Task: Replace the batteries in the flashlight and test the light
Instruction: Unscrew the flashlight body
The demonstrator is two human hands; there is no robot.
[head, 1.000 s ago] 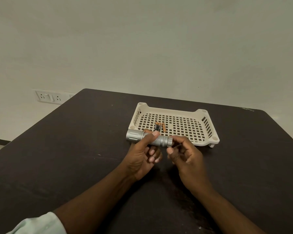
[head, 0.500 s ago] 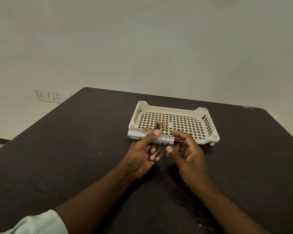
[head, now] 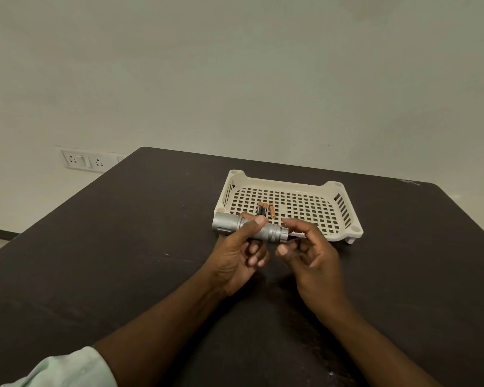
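Pale mint sleeve [head: 65,371] at bottom left, cuff pushed up the left forearm. Both forearms reach forward over the dark table [head: 95,261], converging toward the middle.

Left hand [head: 239,254] palm turned inward, thumb laid across the top of the silver flashlight [head: 249,229], other fingers curled underneath: wrapped around the barrel mid-length, holding it clear of the table. Flashlight lies roughly horizontal, wide head end to the left, knurled tail end to the right.

Right hand [head: 310,254] sits at the tail end, fingers loosely curled and part spread; index fingertip and thumb close to the tail cap, but can't tell if they're actually touching it. Not gripping anything I can see.

Just beyond the hands: cream perforated tray [head: 344,210] on the table, near rim directly behind the flashlight. Batteries [head: 264,209] lie on the tray floor at its near left, side by side, copper tops pointing away. Looks like three, count not certain.

Wall socket plate [head: 81,161] far left, behind the table edge
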